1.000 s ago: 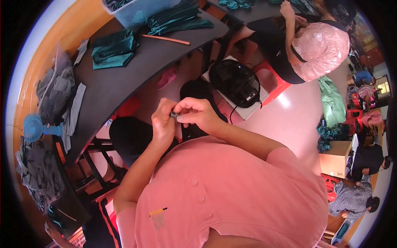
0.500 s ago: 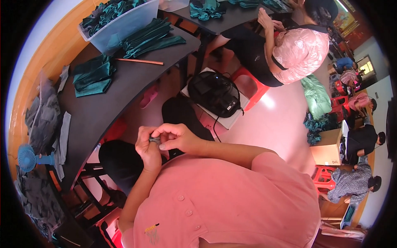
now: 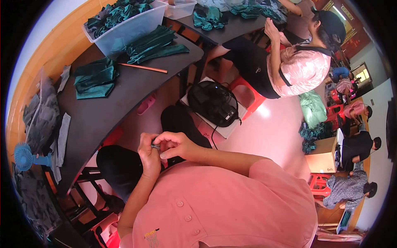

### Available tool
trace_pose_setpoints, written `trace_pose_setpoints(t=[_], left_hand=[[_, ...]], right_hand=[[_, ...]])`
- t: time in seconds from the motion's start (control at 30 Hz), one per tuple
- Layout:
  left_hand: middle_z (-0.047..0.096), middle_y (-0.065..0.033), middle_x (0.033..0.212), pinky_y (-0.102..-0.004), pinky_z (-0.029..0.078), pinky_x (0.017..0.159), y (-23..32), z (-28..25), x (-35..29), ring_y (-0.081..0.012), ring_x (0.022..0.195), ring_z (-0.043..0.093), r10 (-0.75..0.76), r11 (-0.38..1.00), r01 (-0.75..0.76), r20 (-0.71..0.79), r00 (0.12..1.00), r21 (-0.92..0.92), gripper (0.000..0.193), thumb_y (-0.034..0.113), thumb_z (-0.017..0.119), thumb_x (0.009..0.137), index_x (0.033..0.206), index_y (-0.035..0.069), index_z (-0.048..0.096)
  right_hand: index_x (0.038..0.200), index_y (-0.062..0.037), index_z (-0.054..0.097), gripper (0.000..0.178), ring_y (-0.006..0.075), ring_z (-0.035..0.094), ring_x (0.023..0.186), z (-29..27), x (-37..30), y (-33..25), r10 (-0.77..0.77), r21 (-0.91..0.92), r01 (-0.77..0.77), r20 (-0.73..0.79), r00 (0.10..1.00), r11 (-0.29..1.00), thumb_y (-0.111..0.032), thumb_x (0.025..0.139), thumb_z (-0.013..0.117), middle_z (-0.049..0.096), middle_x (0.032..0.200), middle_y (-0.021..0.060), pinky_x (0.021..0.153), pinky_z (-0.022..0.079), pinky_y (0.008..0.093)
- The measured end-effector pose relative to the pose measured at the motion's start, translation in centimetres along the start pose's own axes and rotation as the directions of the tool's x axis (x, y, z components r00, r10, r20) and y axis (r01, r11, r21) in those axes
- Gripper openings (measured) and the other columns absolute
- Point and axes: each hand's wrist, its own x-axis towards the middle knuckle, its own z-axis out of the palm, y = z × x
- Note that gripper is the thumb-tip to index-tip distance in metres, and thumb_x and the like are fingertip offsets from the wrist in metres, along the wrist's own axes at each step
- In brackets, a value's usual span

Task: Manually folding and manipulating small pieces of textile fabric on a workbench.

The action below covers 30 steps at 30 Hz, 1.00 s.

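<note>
Above my lap, my left hand (image 3: 148,153) and my right hand (image 3: 181,146) meet with curled fingers. Pinched between them is a small grey-green piece of fabric (image 3: 155,145), mostly covered by the fingers, so its full shape cannot be told. My right thumb and forefinger press toward it from the right, while my left fingers are bent around it. Farther off on the dark table to the left lie folded dark green velvet pieces (image 3: 96,78) and a stack of green velvet strips (image 3: 155,45). A thin wooden stick (image 3: 144,68) rests beside them.
A clear plastic bin (image 3: 128,31) full of green fabric stands at the table's far end. Grey cloth scraps (image 3: 43,111) and a small blue fan (image 3: 24,157) are along the left. A black mesh bag (image 3: 213,103) sits ahead; a co-worker (image 3: 304,70) sits beyond it.
The whole view has shifted slightly, so the table and my hands appear a little lower. My fingers keep nearly the same grip on the small fabric piece.
</note>
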Motion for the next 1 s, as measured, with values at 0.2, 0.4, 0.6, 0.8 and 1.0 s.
trace_pose_setpoints(t=[0.2, 0.4, 0.6, 0.8, 1.0], left_hand=[[0.053, -0.0066, 0.086, -0.0263, 0.044, 0.073, -0.1, 0.4, 0.1, -0.0179, 0.079, 0.053, -0.057, 0.983, 0.021, -0.197, 0.979, -0.18, 0.031, -0.015, 0.042, 0.072, 0.092, -0.001, 0.061], [0.055, -0.0068, 0.088, -0.0272, 0.045, 0.075, -0.7, 0.2, -0.6, -0.0186, 0.083, 0.056, -0.06, 0.992, 0.042, -0.15, 0.987, -0.122, 0.026, -0.011, 0.045, 0.075, 0.093, -0.001, 0.062], [0.059, -0.0032, 0.078, -0.0244, 0.045, 0.066, -0.5, 0.3, 0.0, -0.0146, 0.072, 0.057, -0.318, 0.87, 0.231, -0.138, 0.938, -0.435, 0.032, -0.01, 0.044, 0.075, 0.092, 0.002, 0.067], [0.057, -0.0038, 0.077, -0.0226, 0.032, 0.046, 0.8, -0.3, 0.3, -0.0093, 0.054, 0.045, -0.526, 0.67, 0.392, -0.031, 0.85, -0.63, 0.021, -0.006, 0.047, 0.083, 0.095, 0.0, 0.064], [0.059, -0.0015, 0.077, -0.0203, 0.034, 0.049, 1.5, 0.2, -0.3, -0.0054, 0.056, 0.045, -0.488, 0.673, 0.375, -0.003, 0.873, -0.638, 0.029, -0.009, 0.043, 0.08, 0.097, 0.001, 0.066]], right_hand=[[0.12, -0.003, 0.054, 0.039, 0.0102, 0.059, 0.083, 1.4, -0.2, 0.1, -0.128, 0.016, 0.132, -0.129, 0.983, 0.991, -0.002, 0.082, 0.067, 0.061, 0.096, 0.0062, 0.071, 0.048, 0.0248], [0.12, -0.0025, 0.053, 0.04, 0.015, 0.062, 0.085, 0.8, 0.2, 0.9, 0.007, -0.018, -0.006, 0.049, 0.999, 1.0, 0.002, 0.082, 0.066, 0.061, 0.097, 0.0086, 0.072, 0.052, 0.0286], [0.12, -0.0033, 0.057, 0.04, 0.0155, 0.065, 0.078, 1.1, -0.5, -0.5, -0.063, -0.077, 0.066, 0.041, 0.997, 0.995, 0.005, 0.081, 0.066, 0.063, 0.093, 0.0089, 0.076, 0.052, 0.0277], [0.102, -0.0054, 0.066, 0.019, 0.0077, 0.059, 0.067, -0.4, 0.3, -1.4, -0.09, -0.137, 0.044, -0.355, 0.931, 0.99, -0.007, 0.082, 0.066, 0.061, 0.08, -0.0015, 0.059, 0.04, 0.02], [0.1, -0.0028, 0.065, 0.017, 0.0077, 0.054, 0.075, -0.2, 1.2, -0.8, -0.27, -0.24, 0.212, -0.243, 0.932, 0.947, -0.002, 0.083, 0.064, 0.058, 0.086, 0.0006, 0.066, 0.043, 0.0216]])
